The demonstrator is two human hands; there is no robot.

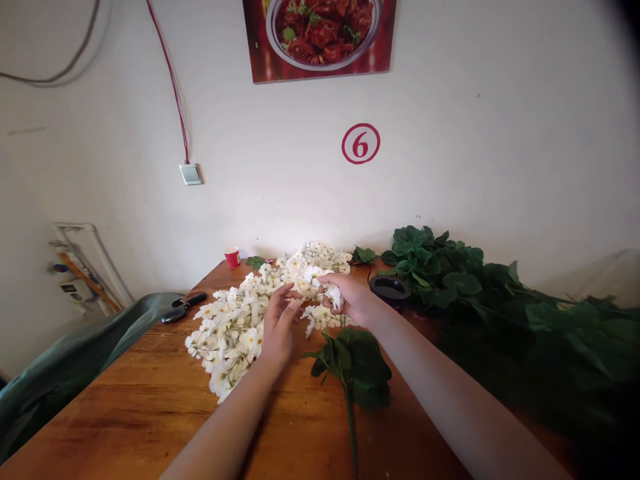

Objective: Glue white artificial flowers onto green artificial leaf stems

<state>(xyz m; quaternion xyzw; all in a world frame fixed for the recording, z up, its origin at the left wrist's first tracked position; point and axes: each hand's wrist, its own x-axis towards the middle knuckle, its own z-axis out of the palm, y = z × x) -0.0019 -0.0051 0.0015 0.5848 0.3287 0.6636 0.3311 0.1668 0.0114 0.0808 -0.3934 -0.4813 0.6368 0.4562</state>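
Observation:
Several white flowers with yellow centres (240,313) lie in a long heap across the wooden table, and they look artificial. My right hand (353,300) is closed around a white flower (333,295), just above the heap. Close by on the left, my left hand (281,323) has its fingers apart and curved, with nothing visible in them. A green leafy stem (349,373) lies between my forearms, its stalk pointing toward me. Right of my right hand sits a round black dish (390,289), partly behind leaves.
A large pile of green leafy stems (460,280) covers the table's right side. A black-handled tool (184,308) lies at the left edge, and a red cup (232,257) stands at the back by the wall. Dark green cloth (130,327) hangs beside the table (150,400).

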